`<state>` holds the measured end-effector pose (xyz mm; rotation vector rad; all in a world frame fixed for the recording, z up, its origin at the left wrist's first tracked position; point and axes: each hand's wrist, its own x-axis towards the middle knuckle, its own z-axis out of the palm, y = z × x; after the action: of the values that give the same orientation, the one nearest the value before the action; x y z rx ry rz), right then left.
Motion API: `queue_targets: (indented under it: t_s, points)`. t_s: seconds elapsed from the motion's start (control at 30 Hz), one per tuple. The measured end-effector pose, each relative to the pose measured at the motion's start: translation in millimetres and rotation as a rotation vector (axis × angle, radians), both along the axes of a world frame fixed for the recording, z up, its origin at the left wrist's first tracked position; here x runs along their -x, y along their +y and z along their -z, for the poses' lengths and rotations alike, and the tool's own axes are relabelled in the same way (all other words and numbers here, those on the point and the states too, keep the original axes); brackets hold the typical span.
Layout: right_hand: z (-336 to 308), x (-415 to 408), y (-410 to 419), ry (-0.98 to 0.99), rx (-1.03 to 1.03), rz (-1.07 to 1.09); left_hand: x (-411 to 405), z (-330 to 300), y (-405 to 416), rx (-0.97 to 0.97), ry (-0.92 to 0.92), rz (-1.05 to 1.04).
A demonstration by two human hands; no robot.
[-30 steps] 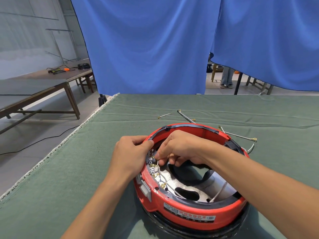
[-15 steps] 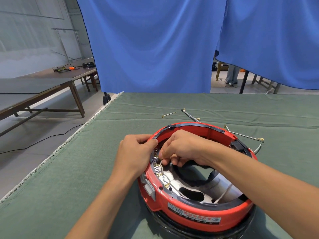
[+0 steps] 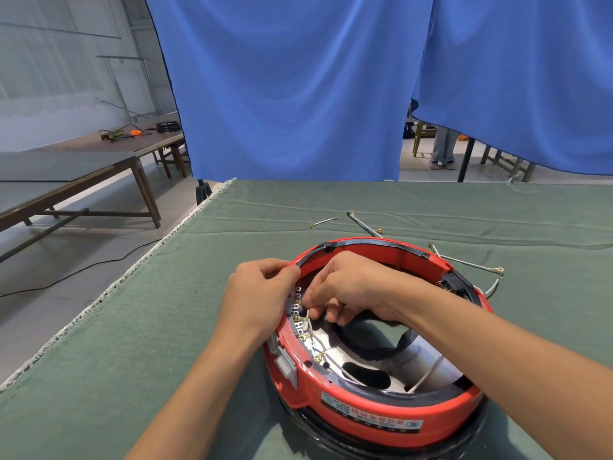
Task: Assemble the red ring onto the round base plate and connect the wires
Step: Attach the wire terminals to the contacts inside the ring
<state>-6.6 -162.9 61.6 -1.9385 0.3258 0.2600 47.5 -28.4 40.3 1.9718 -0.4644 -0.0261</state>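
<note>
Left hand fingers grip stiff red ring rim; right hand fingers pinch thin floppy wire beside terminals — hold near lug.

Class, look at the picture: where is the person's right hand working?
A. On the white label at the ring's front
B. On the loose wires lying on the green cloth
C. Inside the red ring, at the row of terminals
C: the right hand reaches inside the red ring, its fingertips pinching a thin wire at the terminals.
</note>
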Motion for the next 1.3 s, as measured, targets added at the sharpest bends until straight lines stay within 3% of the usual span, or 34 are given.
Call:
queue_targets:
  t_s: [0.1,0.57,0.83,1.03,1.3]
  points:
    - [-0.9,0.0,0.8,0.004,0.009,-0.004,1.1,1.9,-1.0,0.020,0.062,-0.035]
    - [1.7,0.0,1.7,-0.030,-0.009,-0.004,-1.6,5.9,-1.3,-0.069,-0.061,-0.014]
    - [-2.3,0.9,0.3,-0.036,0.085,-0.018,-4.5,5.9,-1.7,-0.094,-0.050,0.000]
    - [-4.0,1.5,-0.5,0.016,0.136,-0.056,-0.1,-1.1,5.1,-0.427,-0.161,-0.150]
    - [-2.9,1.3,3.0,-0.042,0.141,-0.025,5.4,-3.2,4.3,-0.433,-0.212,-0.158]
